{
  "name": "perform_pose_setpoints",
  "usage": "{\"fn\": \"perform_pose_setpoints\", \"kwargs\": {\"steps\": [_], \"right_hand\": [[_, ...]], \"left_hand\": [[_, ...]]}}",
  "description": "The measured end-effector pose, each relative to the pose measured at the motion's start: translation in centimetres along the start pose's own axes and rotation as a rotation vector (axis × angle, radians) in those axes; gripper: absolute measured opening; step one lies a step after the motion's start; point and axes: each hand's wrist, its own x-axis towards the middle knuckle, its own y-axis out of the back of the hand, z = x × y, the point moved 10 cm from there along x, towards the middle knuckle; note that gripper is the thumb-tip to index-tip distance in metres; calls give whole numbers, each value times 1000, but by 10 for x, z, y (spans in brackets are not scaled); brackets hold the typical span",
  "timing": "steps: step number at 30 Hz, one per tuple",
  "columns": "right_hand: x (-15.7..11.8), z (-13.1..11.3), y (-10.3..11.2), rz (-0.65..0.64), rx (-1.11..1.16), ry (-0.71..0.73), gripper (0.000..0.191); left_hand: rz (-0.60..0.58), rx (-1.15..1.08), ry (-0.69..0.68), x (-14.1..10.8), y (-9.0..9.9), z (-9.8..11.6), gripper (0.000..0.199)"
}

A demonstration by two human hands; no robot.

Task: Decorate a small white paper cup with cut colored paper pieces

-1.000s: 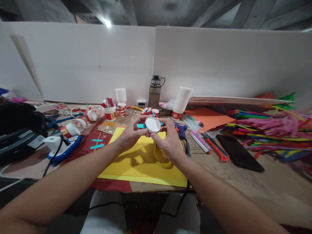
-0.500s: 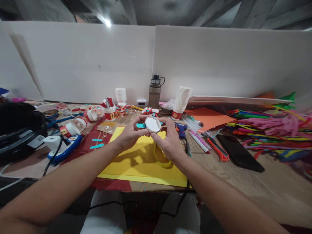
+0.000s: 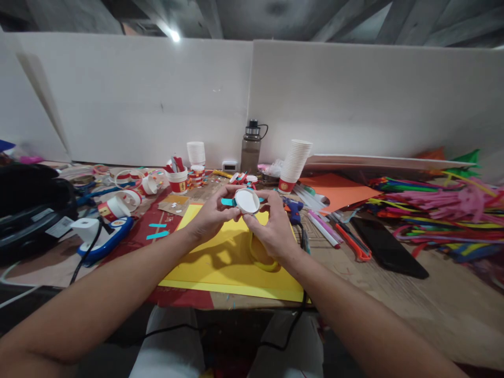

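Note:
Both hands hold up a shallow round paper cup base (image 3: 247, 200), white inside, with teal paper strips (image 3: 227, 201) sticking out at its two sides. My left hand (image 3: 212, 214) grips its left edge between thumb and fingers. On the opposite edge, my right hand (image 3: 272, 227) has its thumb below the rim and its fingers above. Beneath them lie yellow sheets (image 3: 220, 270), shaded by the hands. A yellow ring-shaped thing (image 3: 268, 266) rests on the sheets, partly hidden by my right hand. Two loose teal strips (image 3: 157, 234) lie on red card to the left.
Stacked paper cups (image 3: 295, 163) and a water bottle (image 3: 251, 147) stand at the back. A blue glue gun (image 3: 293, 209), markers (image 3: 325, 229), orange-handled scissors (image 3: 356, 247) and a phone (image 3: 388, 247) lie right. Pipe cleaners (image 3: 444, 205) heap beyond. Left is a power strip (image 3: 106, 244).

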Motion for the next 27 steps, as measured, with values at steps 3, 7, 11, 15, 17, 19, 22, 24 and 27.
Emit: {"fn": "perform_pose_setpoints", "kwargs": {"steps": [3,7,11,15,17,19,22,24,27], "right_hand": [[0,0,0,-3,-6,-3,34],[0,-1,0,-6,-3,-1,33],[0,1,0,-7,2,-15,33],[0,3,0,-10,3,-28,34],[0,3,0,-12,0,-26,34],[1,3,0,-13,2,-18,34],[1,2,0,-13,2,-12,33],[1,2,-1,-15,-1,-15,32],[1,4,-1,-21,-3,-27,31]], "left_hand": [[-5,-28,5,1,-2,0,46],[-8,-33,3,1,-3,2,45],[-10,-41,5,0,-3,1,45],[-15,-53,14,0,-2,-3,46],[-10,-51,11,0,-2,-2,46],[-3,-49,8,-1,-2,-1,45],[3,-48,10,-1,-2,-2,45],[3,-51,15,-1,-1,-3,45],[2,-67,34,-1,0,-6,44]]}}
